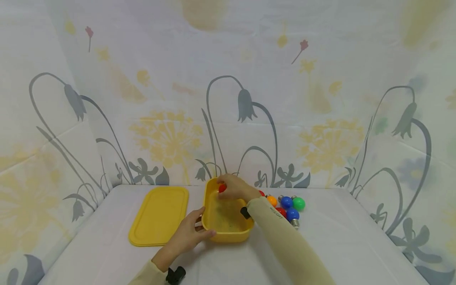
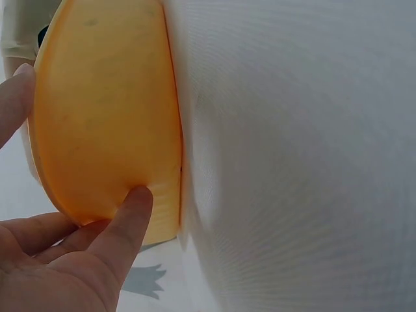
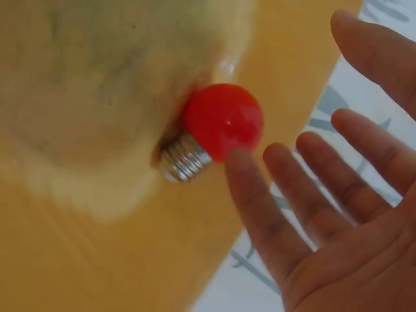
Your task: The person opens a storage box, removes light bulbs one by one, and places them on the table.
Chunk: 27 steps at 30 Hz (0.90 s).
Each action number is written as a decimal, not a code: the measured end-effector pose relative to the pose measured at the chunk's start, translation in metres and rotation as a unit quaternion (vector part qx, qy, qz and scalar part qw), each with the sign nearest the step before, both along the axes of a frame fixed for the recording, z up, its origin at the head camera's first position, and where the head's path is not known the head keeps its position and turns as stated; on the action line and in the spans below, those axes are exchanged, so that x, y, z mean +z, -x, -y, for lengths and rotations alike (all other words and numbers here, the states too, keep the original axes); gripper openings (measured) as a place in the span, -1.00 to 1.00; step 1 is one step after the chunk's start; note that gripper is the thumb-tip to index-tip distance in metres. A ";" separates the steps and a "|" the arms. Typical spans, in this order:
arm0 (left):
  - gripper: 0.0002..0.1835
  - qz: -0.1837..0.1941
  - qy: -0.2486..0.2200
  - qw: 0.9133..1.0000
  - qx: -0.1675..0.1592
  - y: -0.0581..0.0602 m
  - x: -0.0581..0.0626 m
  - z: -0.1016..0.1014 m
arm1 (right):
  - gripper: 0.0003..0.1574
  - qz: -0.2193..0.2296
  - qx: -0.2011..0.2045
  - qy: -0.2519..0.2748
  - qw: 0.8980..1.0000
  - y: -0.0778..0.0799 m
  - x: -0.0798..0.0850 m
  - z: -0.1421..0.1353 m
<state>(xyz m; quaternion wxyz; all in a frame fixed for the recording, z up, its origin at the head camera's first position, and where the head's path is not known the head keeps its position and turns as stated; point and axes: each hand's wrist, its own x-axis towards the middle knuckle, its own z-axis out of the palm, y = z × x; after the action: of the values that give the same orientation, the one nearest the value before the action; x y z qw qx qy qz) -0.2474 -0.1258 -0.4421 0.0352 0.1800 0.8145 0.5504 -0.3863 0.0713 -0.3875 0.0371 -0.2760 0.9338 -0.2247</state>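
A yellow plastic box (image 1: pixel 228 237) without a lid stands on the table, and my left hand (image 1: pixel 190 231) holds its near left corner. In the left wrist view, fingers (image 2: pixel 133 208) press the box's outer wall, with the thumb at the rim. A red light bulb (image 3: pixel 224 120) with a silver screw base lies inside the box against the wall, at the far end. My right hand (image 1: pixel 236 187) reaches into that end. In the right wrist view its fingers are spread, and one fingertip is at the bulb; whether it touches cannot be told.
A flat yellow lid (image 1: pixel 160 215) lies left of the box. To the right is a group of coloured light bulbs, among them a green bulb (image 1: pixel 299 204), a blue bulb (image 1: pixel 293 214) and an orange bulb (image 1: pixel 272 200), partly behind the right sleeve. A flowered cloth (image 1: pixel 228 99) hangs behind the table.
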 end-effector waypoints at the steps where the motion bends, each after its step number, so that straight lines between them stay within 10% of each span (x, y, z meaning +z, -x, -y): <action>1: -0.01 -0.002 0.001 1.000 -0.001 0.000 0.000 0.000 | -0.33 0.001 -0.006 -0.002 1.000 0.001 -0.001 0.001; 27: 0.01 -0.006 0.006 1.000 0.001 0.002 -0.004 0.001 | -0.42 0.026 -0.034 0.010 0.999 0.006 -0.022 0.008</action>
<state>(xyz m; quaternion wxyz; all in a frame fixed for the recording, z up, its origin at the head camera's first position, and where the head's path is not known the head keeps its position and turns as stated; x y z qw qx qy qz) -0.2495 -0.1264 -0.4459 0.0312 0.1825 0.8181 0.5444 -0.3928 0.0636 -0.4099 0.0510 -0.2384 0.9391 -0.2423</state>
